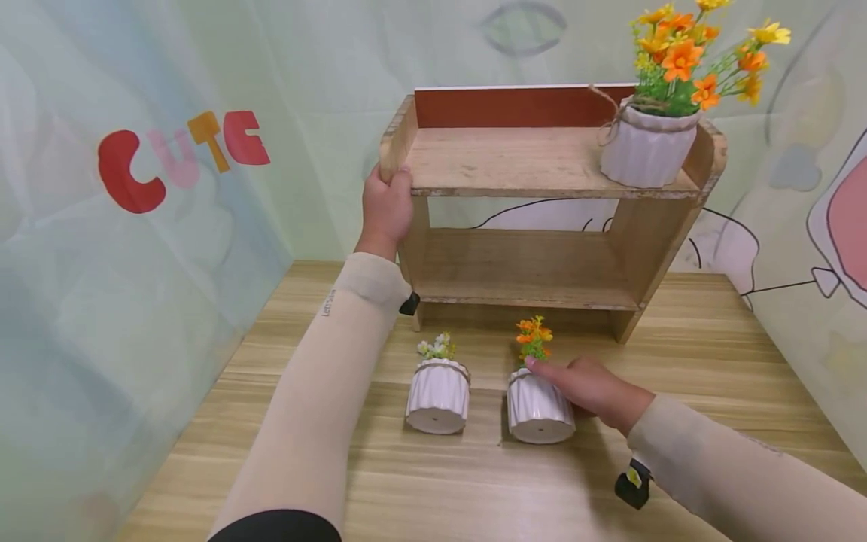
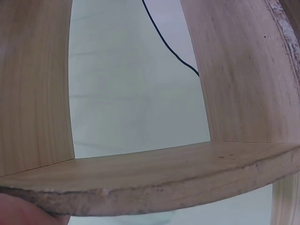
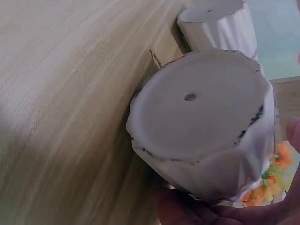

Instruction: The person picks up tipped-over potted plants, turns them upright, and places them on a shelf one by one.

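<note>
A pale picture wall is rising behind the table. A wooden shelf is standing on it, and the left hand is gripping its side. In front, a small white pot is lying tipped over. It is looking hard, smooth, breakable and probably light, so its round side is seeming best for holding. The right hand is pinching it, thumb on top near its orange flowers, fingers touching its right side.

1. There it is, "CUTE" in capitals, across the backdrop left of the wooden shelf!
2. And small print on the left sleeve, below-left of the shelf: "Let's", it seems, then a blur.
</note>
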### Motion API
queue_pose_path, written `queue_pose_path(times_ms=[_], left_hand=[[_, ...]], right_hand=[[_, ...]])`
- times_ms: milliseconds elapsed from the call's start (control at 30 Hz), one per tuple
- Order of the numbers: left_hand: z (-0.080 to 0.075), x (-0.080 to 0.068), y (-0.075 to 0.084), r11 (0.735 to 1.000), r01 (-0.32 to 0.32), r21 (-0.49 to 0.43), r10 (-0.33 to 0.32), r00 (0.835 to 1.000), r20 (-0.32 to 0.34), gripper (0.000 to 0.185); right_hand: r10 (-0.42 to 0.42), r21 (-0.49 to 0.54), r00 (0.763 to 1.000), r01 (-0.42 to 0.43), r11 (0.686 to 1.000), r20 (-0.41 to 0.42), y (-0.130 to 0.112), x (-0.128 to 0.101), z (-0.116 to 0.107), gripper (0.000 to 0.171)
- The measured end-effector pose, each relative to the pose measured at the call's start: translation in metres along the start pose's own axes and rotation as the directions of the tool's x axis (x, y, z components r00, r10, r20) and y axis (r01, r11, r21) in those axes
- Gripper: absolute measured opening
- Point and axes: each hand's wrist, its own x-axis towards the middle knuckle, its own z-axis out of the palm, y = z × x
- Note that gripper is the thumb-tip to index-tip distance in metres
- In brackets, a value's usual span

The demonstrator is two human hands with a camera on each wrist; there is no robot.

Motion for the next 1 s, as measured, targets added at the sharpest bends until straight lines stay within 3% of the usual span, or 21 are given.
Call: queue_pose_path(times_ms=[100, 433, 700, 1000], left_hand=[[0.000, 0.000, 0.000, 1.000, -0.004, 0.008, 0.004, 1.000, -0.003, 0.058], [0.000, 0.000, -0.001, 1.000, -0.012, -0.001, 0.012, 1.000, -0.004, 0.058], [0.000, -0.001, 0.000, 1.000, -0.006, -0.003, 0.006, 1.000, -0.005, 0.058], [0.001, 0.001, -0.002, 1.000, 0.001, -0.014, -0.001, 1.000, 0.003, 0.059]], right_hand=[[0.020, 0.026, 0.999, -0.021, 0.999, 0.028, 0.000, 0.002, 0.002, 0.102], [0.061, 0.060, 0.997, -0.064, 0.996, 0.048, 0.002, 0.004, 0.010, 0.084], [0.067, 0.146, 0.995, -0.077, 0.986, 0.073, 0.002, 0.003, 0.014, 0.072], [0.064, 0.151, 0.997, -0.070, 0.986, 0.040, 0.002, 0.002, 0.016, 0.069]])
